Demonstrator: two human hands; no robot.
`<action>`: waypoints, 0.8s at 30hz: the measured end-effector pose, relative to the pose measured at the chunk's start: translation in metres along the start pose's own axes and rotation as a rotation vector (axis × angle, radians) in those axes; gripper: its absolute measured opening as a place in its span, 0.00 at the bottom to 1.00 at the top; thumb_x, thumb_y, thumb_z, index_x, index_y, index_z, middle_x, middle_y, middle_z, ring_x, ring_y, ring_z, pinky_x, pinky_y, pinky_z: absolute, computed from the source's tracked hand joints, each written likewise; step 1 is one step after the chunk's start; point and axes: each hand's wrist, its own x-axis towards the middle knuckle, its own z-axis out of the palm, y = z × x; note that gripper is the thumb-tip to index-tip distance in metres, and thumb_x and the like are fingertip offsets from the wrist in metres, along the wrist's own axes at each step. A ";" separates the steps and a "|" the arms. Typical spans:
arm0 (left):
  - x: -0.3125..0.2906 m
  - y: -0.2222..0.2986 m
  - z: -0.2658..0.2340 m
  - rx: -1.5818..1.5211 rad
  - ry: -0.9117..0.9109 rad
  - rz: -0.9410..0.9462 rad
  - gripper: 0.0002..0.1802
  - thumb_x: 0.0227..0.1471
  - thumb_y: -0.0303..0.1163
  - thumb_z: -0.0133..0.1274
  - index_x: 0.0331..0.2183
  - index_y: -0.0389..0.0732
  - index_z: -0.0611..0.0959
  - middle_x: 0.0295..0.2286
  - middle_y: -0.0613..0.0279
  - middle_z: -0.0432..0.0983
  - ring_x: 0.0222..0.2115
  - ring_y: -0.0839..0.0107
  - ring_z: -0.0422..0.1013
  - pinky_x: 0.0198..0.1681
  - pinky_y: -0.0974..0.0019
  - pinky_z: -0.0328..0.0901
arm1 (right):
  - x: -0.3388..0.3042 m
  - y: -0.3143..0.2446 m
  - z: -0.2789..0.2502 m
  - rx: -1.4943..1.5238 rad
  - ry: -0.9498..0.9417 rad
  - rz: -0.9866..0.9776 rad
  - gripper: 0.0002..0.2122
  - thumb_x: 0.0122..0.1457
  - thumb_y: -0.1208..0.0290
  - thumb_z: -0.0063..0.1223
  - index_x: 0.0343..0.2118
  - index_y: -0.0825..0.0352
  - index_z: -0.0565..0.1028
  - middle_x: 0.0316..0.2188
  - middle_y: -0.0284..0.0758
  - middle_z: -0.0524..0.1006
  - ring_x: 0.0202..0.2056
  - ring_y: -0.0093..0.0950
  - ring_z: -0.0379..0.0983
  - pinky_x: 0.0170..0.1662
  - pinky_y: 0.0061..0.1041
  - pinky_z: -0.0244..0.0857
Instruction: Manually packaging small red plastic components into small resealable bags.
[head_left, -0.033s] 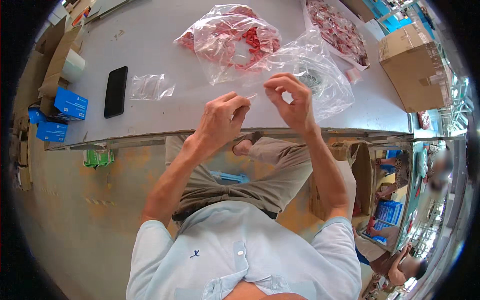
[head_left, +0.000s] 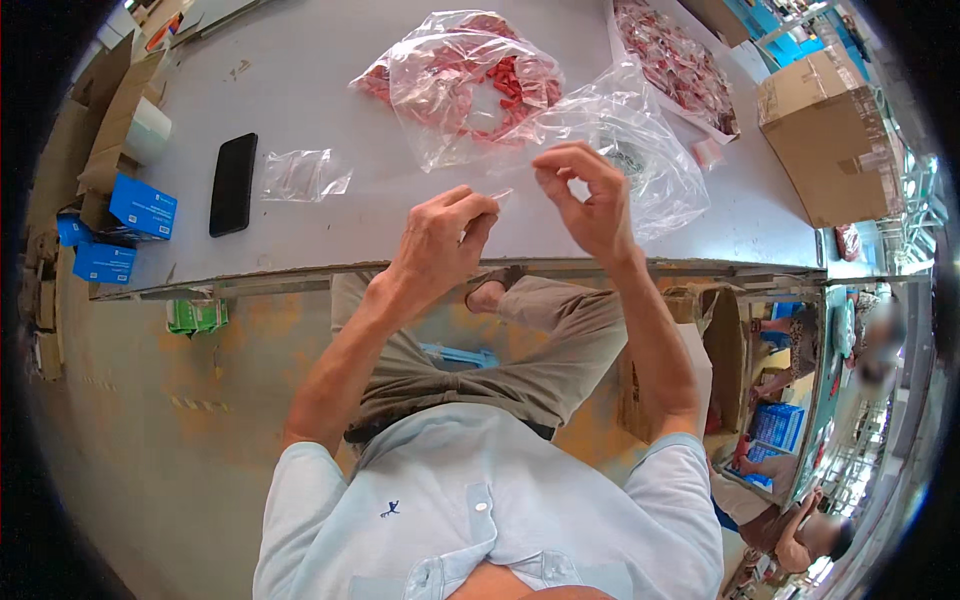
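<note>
My left hand is closed in a pinch above the table's near edge. From its fingertips sticks out a corner of a small clear plastic bag. To its right, my right hand is curled with thumb and forefinger pressed together; whatever they may hold is too small to make out. Beyond my hands lies a large clear bag of red parts. Just past my right hand, another clear bag holds thin dark grey pieces. A flat small clear bag lies left of my left hand.
A black phone lies on the grey table. Blue boxes stand at the left edge. At the far right are a white tray of small red packets and a cardboard box. Other people sit at the right.
My right hand has shifted very slightly to the right. Otherwise the scene looks the same.
</note>
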 end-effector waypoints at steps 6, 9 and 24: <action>-0.009 -0.017 -0.007 -0.045 0.033 -0.042 0.04 0.56 0.21 0.61 0.36 0.34 0.86 0.30 0.55 0.81 0.29 0.65 0.80 0.31 0.64 0.74 | 0.078 0.020 0.003 -0.227 -0.060 -0.015 0.05 0.62 0.77 0.58 0.39 0.68 0.82 0.36 0.42 0.83 0.34 0.36 0.83 0.38 0.33 0.75; -0.009 -0.017 -0.010 -0.039 0.042 -0.043 0.04 0.57 0.20 0.60 0.36 0.34 0.86 0.30 0.55 0.81 0.29 0.65 0.80 0.31 0.64 0.74 | 0.113 0.072 0.021 -0.468 -0.186 -0.092 0.05 0.60 0.76 0.58 0.37 0.68 0.82 0.37 0.43 0.83 0.37 0.42 0.82 0.42 0.38 0.75; -0.012 -0.036 -0.029 0.012 0.114 -0.077 0.04 0.57 0.21 0.60 0.36 0.34 0.86 0.30 0.55 0.81 0.28 0.65 0.79 0.31 0.63 0.74 | 0.111 0.075 0.054 -0.061 -0.188 0.104 0.07 0.55 0.77 0.65 0.37 0.66 0.83 0.32 0.37 0.85 0.37 0.26 0.83 0.41 0.27 0.75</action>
